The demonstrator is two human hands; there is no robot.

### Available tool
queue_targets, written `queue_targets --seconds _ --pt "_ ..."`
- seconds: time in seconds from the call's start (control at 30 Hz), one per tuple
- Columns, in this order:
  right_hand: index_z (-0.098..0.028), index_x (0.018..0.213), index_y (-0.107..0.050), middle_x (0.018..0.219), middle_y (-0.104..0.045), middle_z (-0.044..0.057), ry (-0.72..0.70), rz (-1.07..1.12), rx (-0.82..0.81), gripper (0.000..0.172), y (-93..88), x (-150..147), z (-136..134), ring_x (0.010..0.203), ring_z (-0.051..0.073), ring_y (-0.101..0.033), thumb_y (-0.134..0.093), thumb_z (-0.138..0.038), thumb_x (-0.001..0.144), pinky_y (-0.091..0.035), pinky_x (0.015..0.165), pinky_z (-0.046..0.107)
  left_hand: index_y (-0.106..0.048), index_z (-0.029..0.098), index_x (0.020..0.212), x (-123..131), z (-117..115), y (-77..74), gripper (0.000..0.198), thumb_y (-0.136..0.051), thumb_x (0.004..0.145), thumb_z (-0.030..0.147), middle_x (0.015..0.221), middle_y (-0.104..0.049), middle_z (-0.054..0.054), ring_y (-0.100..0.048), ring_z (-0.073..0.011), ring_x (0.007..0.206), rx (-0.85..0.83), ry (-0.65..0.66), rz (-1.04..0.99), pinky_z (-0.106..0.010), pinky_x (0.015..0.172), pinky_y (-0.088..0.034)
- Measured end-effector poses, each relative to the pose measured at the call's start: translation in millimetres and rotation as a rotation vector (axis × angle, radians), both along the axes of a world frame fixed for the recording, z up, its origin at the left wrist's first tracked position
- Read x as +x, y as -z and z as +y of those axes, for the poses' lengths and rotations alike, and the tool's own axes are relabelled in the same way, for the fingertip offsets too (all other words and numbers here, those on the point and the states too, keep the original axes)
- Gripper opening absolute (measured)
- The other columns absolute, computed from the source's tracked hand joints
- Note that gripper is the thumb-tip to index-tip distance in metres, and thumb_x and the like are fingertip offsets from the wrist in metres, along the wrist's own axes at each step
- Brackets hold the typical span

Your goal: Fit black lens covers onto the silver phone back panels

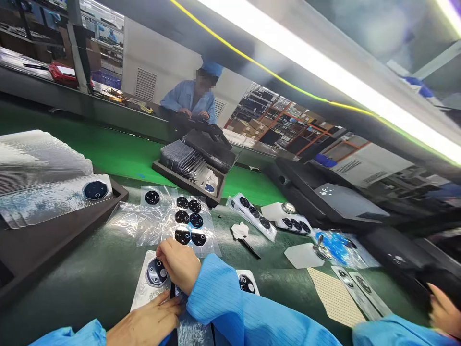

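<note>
A marbled phone back cover (149, 288) with a dark octagonal camera island (157, 272) lies on the dark green mat near the bottom edge. My right hand (179, 264) is curled over the cover's right edge beside the camera island, fingers closed downward. My left hand (147, 323) rests on the cover's lower end, its fingers pressed together and pinning it down. What the fingertips of either hand pinch is hidden. Both arms wear blue sleeves.
Clear film sheets with black round lens pieces (189, 223) lie just beyond my hands. A dark tray of stacked covers (54, 192) stands at left and another tray (190, 166) on the green belt (118, 151). Another person's hand (443, 310) is at far right; a co-worker (194, 98) sits opposite.
</note>
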State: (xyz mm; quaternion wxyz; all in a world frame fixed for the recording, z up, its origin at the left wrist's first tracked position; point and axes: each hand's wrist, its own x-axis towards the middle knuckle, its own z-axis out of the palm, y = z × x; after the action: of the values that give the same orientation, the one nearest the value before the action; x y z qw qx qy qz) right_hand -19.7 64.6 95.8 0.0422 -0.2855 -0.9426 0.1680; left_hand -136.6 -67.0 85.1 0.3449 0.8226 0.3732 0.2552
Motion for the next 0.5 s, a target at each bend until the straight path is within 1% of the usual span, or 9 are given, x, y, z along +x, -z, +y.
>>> queue_targets --seconds 0.07,0.13,0.2,0.27,0.33,0.4,0.5 --pt "-0.020 0.095 -0.055 0.092 -0.062 0.003 -0.026 -0.031 0.030 0.012 1.0 0 0 0.077 0.018 -0.060 -0.053 -0.010 0.090 -0.038 0.058 0.026 -0.046 0.023 0.131 -1 1 -6.9 0.046 -0.042 0.089 0.007 0.142 -0.052 -0.004 -0.044 -0.0180 0.134 -0.008 -0.003 0.002 -0.033 0.118 -0.023" --pt "-0.020 0.096 -0.055 0.092 -0.061 0.003 -0.055 -0.049 0.052 0.012 1.4 1 -1 0.077 0.017 -0.059 -0.053 -0.009 0.090 -0.037 0.058 0.026 -0.047 0.022 0.130 0 1 -8.5 0.043 -0.041 0.090 0.007 0.143 -0.051 -0.004 -0.043 -0.0185 0.135 -0.019 0.002 0.007 -0.034 0.119 -0.022" --pt "-0.019 0.098 -0.054 0.092 -0.060 0.003 -0.074 -0.055 0.072 0.013 0.8 3 -1 0.077 0.017 -0.058 -0.053 -0.008 0.091 -0.037 0.059 0.026 -0.047 0.022 0.129 2 1 -6.1 0.041 -0.040 0.091 0.009 0.145 -0.049 -0.004 -0.042 -0.0191 0.136 -0.022 0.013 0.004 -0.036 0.119 -0.021" --pt "-0.018 0.099 -0.054 0.093 -0.060 0.004 -0.087 -0.053 0.089 0.014 -0.1 5 -4 0.079 0.018 -0.058 -0.051 -0.007 0.091 -0.038 0.060 0.026 -0.047 0.025 0.129 4 0 -2.5 0.041 -0.039 0.091 0.011 0.144 -0.049 -0.002 -0.043 -0.0193 0.135 -0.017 -0.001 -0.013 -0.037 0.119 -0.023" --pt "-0.018 0.099 -0.054 0.093 -0.060 0.004 -0.105 -0.052 0.099 0.013 0.1 7 -9 0.079 0.018 -0.058 -0.050 -0.008 0.092 -0.038 0.061 0.027 -0.047 0.028 0.128 6 -1 0.8 0.042 -0.038 0.091 0.012 0.141 -0.052 0.000 -0.045 -0.0194 0.134 -0.006 -0.039 -0.034 -0.037 0.118 -0.027" --pt "-0.019 0.097 -0.054 0.090 -0.060 0.004 -0.125 -0.055 0.100 0.010 1.5 8 -17 0.076 0.018 -0.057 -0.050 -0.011 0.093 -0.038 0.060 0.027 -0.048 0.028 0.128 7 -2 4.2 0.042 -0.038 0.090 0.012 0.136 -0.056 0.000 -0.047 -0.0196 0.131 -0.005 -0.072 -0.035 -0.035 0.116 -0.032" --pt "-0.020 0.097 -0.054 0.091 -0.061 0.003 -0.123 -0.037 0.028 0.014 1.0 12 -35 0.077 0.017 -0.058 -0.051 -0.008 0.089 -0.039 0.062 0.026 -0.051 0.026 0.126 9 -4 11.5 0.040 -0.043 0.088 0.017 0.125 -0.062 -0.002 -0.054 -0.0210 0.122 -0.024 -0.081 -0.012 -0.031 0.108 -0.041"
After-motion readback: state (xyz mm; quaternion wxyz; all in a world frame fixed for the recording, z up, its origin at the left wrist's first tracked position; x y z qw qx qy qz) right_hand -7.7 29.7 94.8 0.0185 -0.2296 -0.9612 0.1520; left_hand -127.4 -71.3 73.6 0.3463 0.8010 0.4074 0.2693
